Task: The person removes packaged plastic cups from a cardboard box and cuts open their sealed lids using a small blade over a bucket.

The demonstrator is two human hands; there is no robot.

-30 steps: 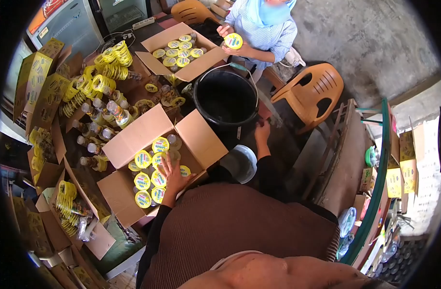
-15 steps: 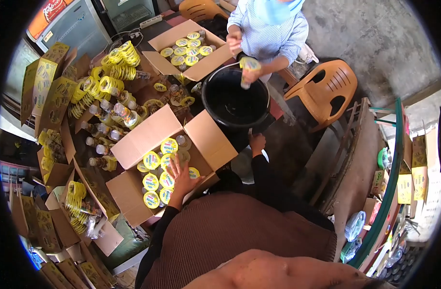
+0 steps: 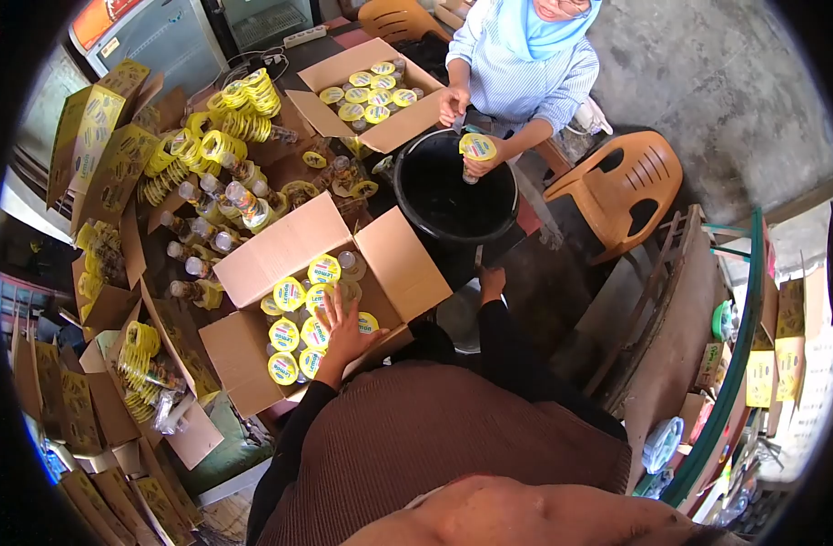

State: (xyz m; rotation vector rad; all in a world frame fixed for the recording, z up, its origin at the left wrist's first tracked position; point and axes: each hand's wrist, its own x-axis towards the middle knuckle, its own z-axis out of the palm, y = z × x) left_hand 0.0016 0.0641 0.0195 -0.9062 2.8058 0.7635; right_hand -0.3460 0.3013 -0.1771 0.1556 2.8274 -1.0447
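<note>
My left hand (image 3: 343, 329) rests open, fingers spread, on yellow-lidded bottles (image 3: 288, 293) that stand in an open cardboard box (image 3: 400, 264). The round yellow tops carry "Lemon" printing. My right hand (image 3: 492, 283) is closed just below the rim of a large black bucket (image 3: 453, 196). A thin, narrow strip (image 3: 479, 255) sticks up from its fingers; its kind is too small to make out. Across the bucket, a person in a striped shirt holds a bottle with a yellow Lemon top (image 3: 477, 147) in one hand and a small flat grey piece (image 3: 459, 121) in the other.
A second box of yellow-lidded bottles (image 3: 368, 96) stands at the back. Left of my box are several loose bottles (image 3: 243, 202) and stacks of yellow rings (image 3: 166, 164). An orange plastic chair (image 3: 630, 196) stands to the right, with a wooden bench (image 3: 657, 309) nearer me.
The view has shifted slightly. The other person's bottle has turned so its yellow top faces me, and their other hand has come down near the bucket. My left hand stays on the bottles.
</note>
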